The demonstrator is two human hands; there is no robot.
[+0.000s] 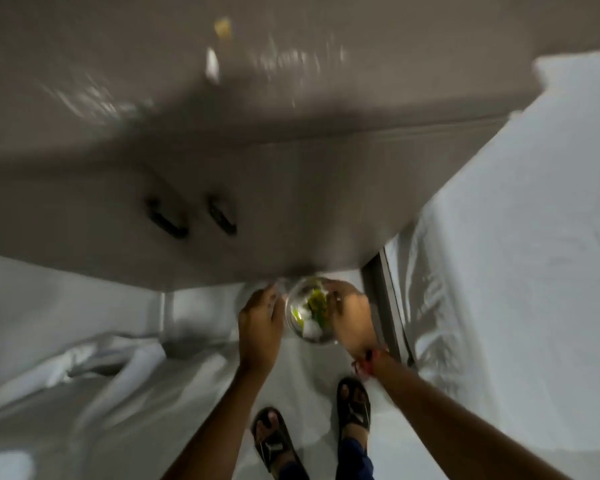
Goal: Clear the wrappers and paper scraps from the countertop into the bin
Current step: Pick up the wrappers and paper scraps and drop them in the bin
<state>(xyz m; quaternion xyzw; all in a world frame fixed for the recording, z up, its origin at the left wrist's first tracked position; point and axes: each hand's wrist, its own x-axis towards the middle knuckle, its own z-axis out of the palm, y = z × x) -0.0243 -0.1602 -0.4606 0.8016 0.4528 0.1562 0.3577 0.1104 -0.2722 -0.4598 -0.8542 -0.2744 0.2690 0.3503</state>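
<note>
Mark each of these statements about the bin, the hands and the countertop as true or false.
1. Both hands reach down to the bin. True.
2. The bin is empty. False: white and yellow-green scraps lie in it.
3. The bin sits on the countertop. False: it is below the countertop's edge, on the floor.
4. A red thread is tied at the right hand's wrist. True.
5. The left hand wears a glove. False: it is bare.
</note>
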